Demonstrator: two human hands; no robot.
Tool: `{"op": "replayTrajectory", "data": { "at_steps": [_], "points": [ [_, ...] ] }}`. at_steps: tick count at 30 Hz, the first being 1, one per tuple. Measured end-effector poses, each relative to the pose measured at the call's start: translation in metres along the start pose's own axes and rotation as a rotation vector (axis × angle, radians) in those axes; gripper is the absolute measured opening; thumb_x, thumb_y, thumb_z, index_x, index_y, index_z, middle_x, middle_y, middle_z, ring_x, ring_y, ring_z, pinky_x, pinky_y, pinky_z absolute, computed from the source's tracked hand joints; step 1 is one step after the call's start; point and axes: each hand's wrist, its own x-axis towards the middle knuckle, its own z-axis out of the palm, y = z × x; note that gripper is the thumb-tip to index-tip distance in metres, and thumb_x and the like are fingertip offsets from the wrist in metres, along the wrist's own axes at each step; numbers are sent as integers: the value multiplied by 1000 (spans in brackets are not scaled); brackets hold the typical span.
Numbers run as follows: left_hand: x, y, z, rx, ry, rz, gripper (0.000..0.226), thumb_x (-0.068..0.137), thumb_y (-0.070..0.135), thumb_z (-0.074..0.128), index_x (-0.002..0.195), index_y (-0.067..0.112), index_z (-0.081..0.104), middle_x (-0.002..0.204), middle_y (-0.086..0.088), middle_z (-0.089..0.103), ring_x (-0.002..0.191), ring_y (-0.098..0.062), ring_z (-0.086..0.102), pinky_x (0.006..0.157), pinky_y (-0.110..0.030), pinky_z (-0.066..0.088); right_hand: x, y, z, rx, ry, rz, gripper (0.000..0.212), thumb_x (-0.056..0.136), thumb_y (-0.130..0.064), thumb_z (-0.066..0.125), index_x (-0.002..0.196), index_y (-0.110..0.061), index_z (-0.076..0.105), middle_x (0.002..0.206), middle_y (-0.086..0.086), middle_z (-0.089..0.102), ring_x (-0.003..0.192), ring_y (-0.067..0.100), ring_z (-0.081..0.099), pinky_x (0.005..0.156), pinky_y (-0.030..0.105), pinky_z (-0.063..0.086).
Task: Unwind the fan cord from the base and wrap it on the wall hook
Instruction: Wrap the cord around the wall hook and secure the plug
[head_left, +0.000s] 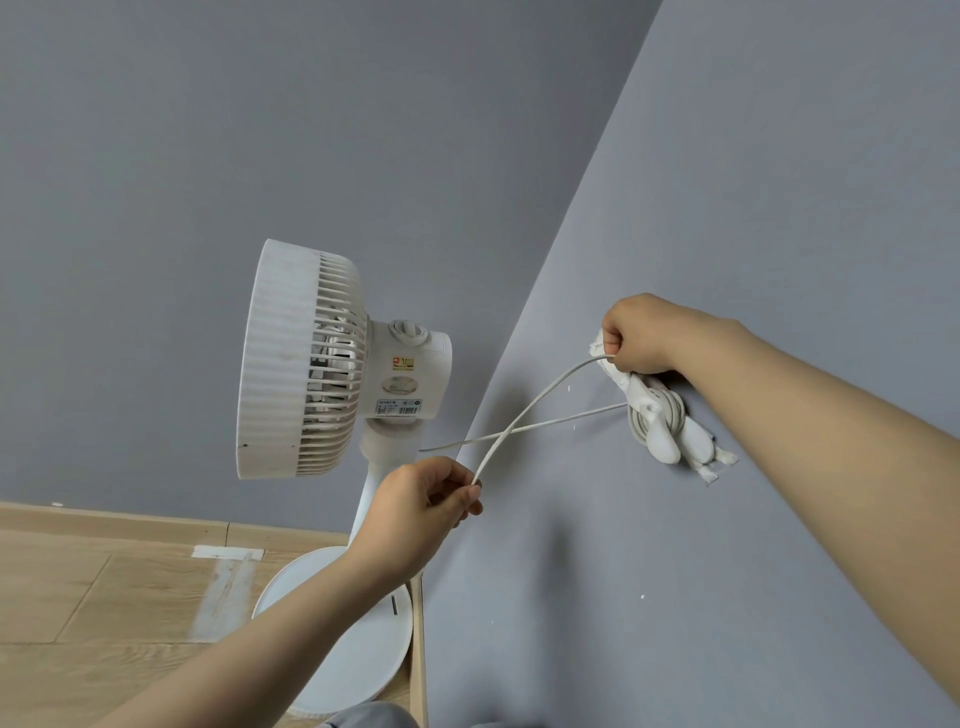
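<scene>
Cord-winding at a grey wall (779, 208): a person's right hand (641, 335), at three o'clock in the frame, curls its fingers round the fan cord (506, 431) just above a white wall hook (662, 441), where several turns of cord already lie coiled. The left hand (421, 506), at six o'clock, takes the free run in a thumb-and-forefinger pinch grip, and the line arcs between the two hands. A second run leaves the coil and crosses the first on its way to the neck of the white fan (291, 358), which stands at nine o'clock from the hook. Its round base (353, 639), on the wooden floor (104, 597), shows no cord around the part in view. The cord looks light and limp yet slightly springy, holding a smooth curve rather than kinking. It should slide easily through a loose grip and is best taken a short way from the hook, under slight tension, so each turn seats behind the prong. The hook appears to be stuck on with lumpy white adhesive, so a hard pull may loosen it. The plug end is not in view.
</scene>
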Motion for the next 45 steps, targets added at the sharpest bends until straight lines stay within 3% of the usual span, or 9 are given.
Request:
{"op": "replayTrajectory", "data": {
  "at_steps": [3,7,10,15,21,28,35,40,45],
  "points": [
    [0,4,-1,-8,3,6,8,89,14,63,83,12,68,70,3,74,57,1,59,60,-9,48,0,-5,0,-49,-16,45,3,83,-10,61,83,-10,64,102,14,67,89,32,63,77,34,50],
    [-2,6,-5,3,10,15,8,89,14,63,84,11,69,68,4,73,54,1,58,58,-9,46,-4,-7,-4,-72,-19,55,4,84,-9,63,88,-7,64,103,16,67,85,31,60,73,31,46],
    [-2,9,-6,5,15,23,8,88,13,63,84,11,69,69,4,73,55,1,58,59,-10,48,-8,-1,-10,-66,14,67,14,81,-2,57,92,-5,65,103,14,66,95,33,64,75,32,50],
    [-1,15,-3,4,9,37,8,88,13,63,82,12,68,71,2,74,57,-3,58,62,-15,49,-19,2,-20,-74,-33,110,24,74,4,54,92,-5,67,93,16,72,91,33,68,76,35,55],
    [-4,19,-7,-5,20,45,8,88,13,64,83,10,69,70,2,73,54,-1,56,59,-10,47,-32,2,-30,-55,-69,148,26,70,5,59,91,-5,69,74,12,67,69,27,62,79,37,57],
    [-8,26,-8,-19,22,67,8,88,13,64,81,12,69,70,1,74,55,-2,57,61,-15,49,-54,-5,-32,-36,-105,158,24,78,-2,60,98,-3,72,74,11,67,67,25,58,81,34,56],
    [-13,31,-7,-36,16,89,7,87,13,66,80,12,69,71,1,74,54,-2,57,60,-14,49,-75,3,-30,168,-49,173,13,78,0,61,76,-7,72,86,19,75,60,25,61,79,41,58],
    [-17,33,-7,-22,15,100,7,86,14,66,79,13,69,70,2,74,54,-1,57,58,-12,48,-98,4,-22,289,12,191,14,78,0,59,76,-10,69,68,12,71,49,18,60,64,28,54],
    [-20,34,-6,-10,5,104,8,86,15,66,79,13,69,69,3,74,53,1,56,54,-9,44,-122,1,-7,328,152,174,16,76,-4,58,77,-19,66,67,2,69,63,23,66,59,28,51]
  ]
}}
